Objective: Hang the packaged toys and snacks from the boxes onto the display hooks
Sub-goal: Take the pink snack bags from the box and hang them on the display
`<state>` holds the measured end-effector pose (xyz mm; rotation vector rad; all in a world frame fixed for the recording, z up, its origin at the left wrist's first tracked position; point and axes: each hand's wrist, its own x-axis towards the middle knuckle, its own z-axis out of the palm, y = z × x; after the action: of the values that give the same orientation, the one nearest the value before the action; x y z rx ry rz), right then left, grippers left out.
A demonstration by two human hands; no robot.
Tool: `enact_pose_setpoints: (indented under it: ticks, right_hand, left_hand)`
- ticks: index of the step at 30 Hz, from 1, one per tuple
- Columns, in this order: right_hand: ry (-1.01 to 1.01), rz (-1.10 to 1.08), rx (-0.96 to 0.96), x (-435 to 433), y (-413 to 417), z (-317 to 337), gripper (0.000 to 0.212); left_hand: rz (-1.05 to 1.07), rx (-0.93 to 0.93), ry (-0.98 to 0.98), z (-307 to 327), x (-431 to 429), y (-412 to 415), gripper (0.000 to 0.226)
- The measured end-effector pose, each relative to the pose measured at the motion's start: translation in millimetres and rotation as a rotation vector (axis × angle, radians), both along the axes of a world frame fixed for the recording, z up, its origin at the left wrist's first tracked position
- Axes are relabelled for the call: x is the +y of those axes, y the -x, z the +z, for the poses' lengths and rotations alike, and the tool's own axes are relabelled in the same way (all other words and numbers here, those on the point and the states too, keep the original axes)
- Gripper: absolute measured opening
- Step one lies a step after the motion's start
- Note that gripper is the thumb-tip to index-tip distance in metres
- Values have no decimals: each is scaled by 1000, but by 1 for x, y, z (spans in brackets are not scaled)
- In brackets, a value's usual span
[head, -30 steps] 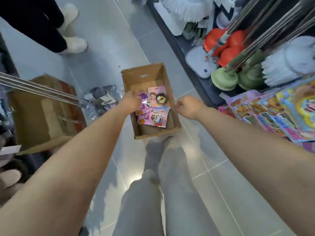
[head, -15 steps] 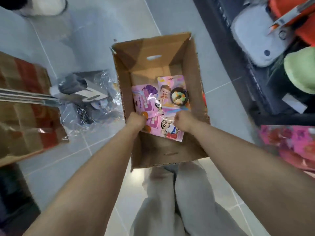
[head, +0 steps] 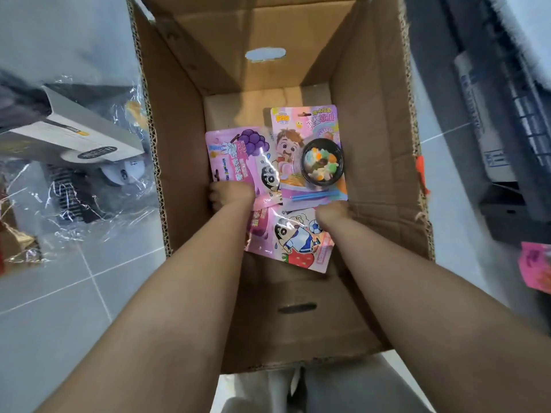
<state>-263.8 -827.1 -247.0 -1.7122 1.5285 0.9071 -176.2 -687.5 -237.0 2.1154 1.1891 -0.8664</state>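
An open cardboard box [head: 378, 162] stands on the floor below me, and both my arms reach down into it. On its bottom lie a purple grape pouch [head: 229, 153], a pink card with a toy noodle bowl [head: 310, 144] and a pink strawberry cartoon pouch [head: 295, 242]. My left hand [head: 231, 195] has its fingers curled over the lower edge of the grape pouch. My right hand [head: 334, 214] is bunched at the bottom edge of the bowl card, on top of the strawberry pouch; its fingers are hidden.
Clear plastic bags holding a grey-carded item [head: 74, 135] lie on the tiled floor left of the box. The dark base of a shelf unit [head: 507, 129] runs along the right, with a pink package [head: 536, 269] at the right edge.
My view has dropped much closer to the box. Both hands have gone from its rim down onto the packages at the bottom.
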Motion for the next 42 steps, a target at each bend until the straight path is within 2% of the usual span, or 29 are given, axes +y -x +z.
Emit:
enact_pose_setpoints:
  ticks: [3,5,8,12,15,19,23,27,29,33,36,40,42]
  right_hand:
    - [42,-71,-1,0,0,-2,68]
    - [60,-105,-28,-1,0,2,65]
    - [14,-141,-73,-6,1,16,51]
    - [-67,-123,-224,-9,12,61,32]
    - [-73,-39,-259,-6,24,127,30]
    - [-31,103,-285,-6,31,233,25]
    - [-4,74,-418,-19,27,359,22]
    - [26,-45,-551,-38,21,479,26]
    - [57,-153,-668,-44,29,549,26]
    - [86,-419,-865,-55,60,650,17]
    - [29,-606,-1027,-54,96,704,10]
    - [-50,-825,-1096,-30,161,750,15]
    - [-38,-940,-1144,-14,198,768,15]
  left_hand:
    - [-43,-67,-36,-3,-2,4,52]
    - [-79,-88,-14,-7,2,3,50]
    - [-112,-198,28,-4,11,-1,38]
    - [-190,-313,63,49,13,-10,31]
    - [-265,-383,117,120,9,-18,15]
    - [-394,-465,102,237,9,-29,15]
    - [-519,-478,-33,382,24,-35,31]
    - [-664,-526,-7,516,42,-30,79]
    - [-755,-580,14,589,47,-21,88]
    - [-998,-563,17,675,57,-5,48]
    - [-1082,-621,80,721,53,12,45]
    - [-1134,-823,282,776,42,53,40]
    - [-1232,-911,397,807,37,80,34]
